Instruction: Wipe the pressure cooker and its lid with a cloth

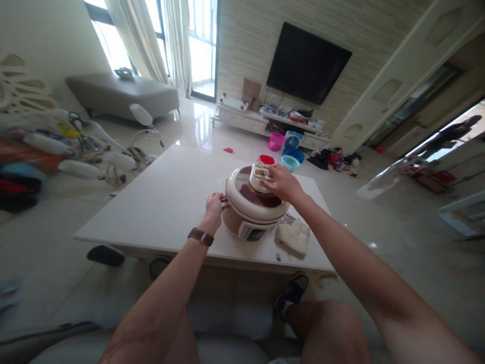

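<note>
A cream and brown electric cooker (237, 222) stands on the white table (166, 197), with a control panel on its near side. Its lid (235, 189) has a cream rim and a dark see-through middle. My right hand (280, 182) curls over the tall cream knob (256, 174) on top of the lid. At the cooker's left side, my left hand (215, 207) has its fingers closed at the side handle, which it mostly hides. A folded beige cloth (292, 236) lies by the cooker's right side, with a tiny yellowish piece (278, 257) near it.
Beyond the table, pink (276, 141) and light blue baskets (290, 163) stand on the floor. A low cabinet (242, 119) holding clutter runs below the television (308, 61). Exercise equipment (102, 151) is at left. My shoe (291, 293) is under the near table edge.
</note>
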`<state>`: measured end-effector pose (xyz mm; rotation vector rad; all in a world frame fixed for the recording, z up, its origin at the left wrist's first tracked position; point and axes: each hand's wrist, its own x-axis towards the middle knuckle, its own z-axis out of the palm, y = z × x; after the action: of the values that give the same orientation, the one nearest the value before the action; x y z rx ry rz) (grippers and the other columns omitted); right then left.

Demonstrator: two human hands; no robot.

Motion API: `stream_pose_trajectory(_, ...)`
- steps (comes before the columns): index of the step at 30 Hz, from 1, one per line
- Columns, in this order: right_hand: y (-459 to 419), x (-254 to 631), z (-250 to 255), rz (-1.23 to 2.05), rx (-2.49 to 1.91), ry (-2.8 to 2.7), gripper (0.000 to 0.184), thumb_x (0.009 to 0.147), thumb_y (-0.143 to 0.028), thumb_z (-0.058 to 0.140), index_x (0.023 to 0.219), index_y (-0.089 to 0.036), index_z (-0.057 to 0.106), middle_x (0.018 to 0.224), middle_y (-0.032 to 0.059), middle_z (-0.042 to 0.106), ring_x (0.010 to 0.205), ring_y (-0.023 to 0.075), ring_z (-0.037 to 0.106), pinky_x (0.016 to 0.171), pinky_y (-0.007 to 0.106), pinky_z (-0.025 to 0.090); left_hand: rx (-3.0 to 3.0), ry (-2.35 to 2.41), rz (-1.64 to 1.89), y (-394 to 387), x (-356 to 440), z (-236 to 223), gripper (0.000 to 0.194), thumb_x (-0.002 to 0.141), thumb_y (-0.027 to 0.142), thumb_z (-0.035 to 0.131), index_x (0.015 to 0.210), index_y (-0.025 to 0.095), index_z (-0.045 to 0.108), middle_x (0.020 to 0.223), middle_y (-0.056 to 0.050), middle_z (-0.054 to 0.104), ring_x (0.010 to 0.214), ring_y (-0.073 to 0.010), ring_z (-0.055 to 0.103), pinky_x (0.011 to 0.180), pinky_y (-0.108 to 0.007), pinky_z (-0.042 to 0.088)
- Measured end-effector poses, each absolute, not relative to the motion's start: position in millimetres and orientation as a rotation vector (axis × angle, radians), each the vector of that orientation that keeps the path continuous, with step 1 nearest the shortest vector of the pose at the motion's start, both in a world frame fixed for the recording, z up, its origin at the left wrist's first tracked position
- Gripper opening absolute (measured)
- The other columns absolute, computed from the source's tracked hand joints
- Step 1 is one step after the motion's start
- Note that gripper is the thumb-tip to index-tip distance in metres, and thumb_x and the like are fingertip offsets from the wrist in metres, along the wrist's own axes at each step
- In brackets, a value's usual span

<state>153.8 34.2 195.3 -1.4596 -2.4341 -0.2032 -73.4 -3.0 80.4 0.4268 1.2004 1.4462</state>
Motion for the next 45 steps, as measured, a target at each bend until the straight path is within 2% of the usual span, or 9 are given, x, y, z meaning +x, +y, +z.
stream_pose_trajectory(3, 52, 131, 201, -0.266, -1.655, -2.611, 0.048, 0.106, -0.053, 0.044, 0.132, -0.017, 0.063, 0.127, 0.0165, 0.072, 0.114, 0.0306, 0.067, 0.093, 0.038, 0.05, 0.456, 1.23, 1.39, 0, -75, 80, 0.015, 0.091, 0.027, 0.058, 0.079, 0.02, 0.053, 0.081, -0.001, 0.061, 0.07, -0.0139, 0.058, 0.064, -0.027, 0.044)
stream_pose_trajectory(6, 56, 120, 199, -0.389, -1.849, -2.609, 0.055, 0.107, -0.06, 0.037, 0.133, -0.018, 0.061, 0.126, 0.0176, 0.075, 0.111, 0.0317, 0.071, 0.089, 0.036, 0.05, 0.522, 1.302, 1.366, 6, -77, 76, 0.021, 0.09, 0.028, 0.061, 0.074, 0.02, 0.052, 0.077, -0.001, 0.059, 0.069, -0.0137, 0.056, 0.063, -0.026, 0.041)
stream_pose_trajectory(10, 52, 114, 197, -0.46, -1.985, -2.537, 0.06, 0.107, -0.063, 0.031, 0.138, -0.019, 0.057, 0.126, 0.0187, 0.075, 0.111, 0.0337, 0.073, 0.088, 0.038, 0.051, 0.562, 1.343, 1.394, 11, -79, 71, 0.025, 0.088, 0.026, 0.064, 0.067, 0.02, 0.052, 0.072, 0.0, 0.056, 0.069, -0.0139, 0.052, 0.064, -0.026, 0.04)
stream_pose_trajectory(17, 50, 96, 193, -0.435, -2.191, -2.298, 0.067, 0.107, -0.063, 0.028, 0.139, -0.012, 0.058, 0.118, 0.024, 0.076, 0.114, 0.0359, 0.073, 0.091, 0.041, 0.053, 0.554, 1.314, 1.4, 10, -81, 71, 0.024, 0.086, 0.026, 0.065, 0.067, 0.02, 0.052, 0.072, 0.0, 0.057, 0.068, -0.0136, 0.051, 0.063, -0.026, 0.04)
stream_pose_trajectory(23, 51, 96, 189, -0.337, -2.196, -2.254, 0.064, 0.107, -0.064, 0.032, 0.141, -0.015, 0.056, 0.124, 0.0227, 0.075, 0.117, 0.0351, 0.072, 0.095, 0.043, 0.052, 0.537, 1.308, 1.41, 11, -77, 70, 0.024, 0.088, 0.026, 0.063, 0.069, 0.02, 0.05, 0.072, 0.0, 0.057, 0.065, -0.0127, 0.051, 0.06, -0.025, 0.039)
stream_pose_trajectory(31, 52, 103, 186, -0.34, -2.128, -2.308, 0.065, 0.106, -0.065, 0.032, 0.143, -0.016, 0.054, 0.125, 0.0213, 0.075, 0.113, 0.0349, 0.073, 0.093, 0.042, 0.053, 0.454, 1.243, 1.433, 7, -72, 77, 0.019, 0.091, 0.024, 0.063, 0.076, 0.02, 0.052, 0.075, -0.001, 0.059, 0.067, -0.014, 0.056, 0.062, -0.026, 0.043)
stream_pose_trajectory(39, 50, 96, 188, -0.378, -2.134, -2.303, 0.064, 0.106, -0.063, 0.031, 0.139, -0.015, 0.058, 0.121, 0.0225, 0.075, 0.113, 0.0359, 0.073, 0.093, 0.042, 0.053, 0.459, 1.258, 1.439, 11, -82, 71, 0.022, 0.086, 0.023, 0.062, 0.069, 0.019, 0.05, 0.073, 0.0, 0.058, 0.071, -0.0134, 0.054, 0.068, -0.027, 0.041)
stream_pose_trajectory(45, 55, 54, 189, -0.363, -2.094, -2.331, 0.065, 0.107, -0.063, 0.029, 0.135, -0.014, 0.059, 0.124, 0.0248, 0.073, 0.113, 0.0363, 0.073, 0.093, 0.043, 0.054, 0.402, 1.316, 1.523, 22, -117, 68, 0.017, 0.08, 0.022, 0.061, 0.068, 0.021, 0.05, 0.07, 0.0, 0.056, 0.072, -0.015, 0.055, 0.07, -0.029, 0.042)
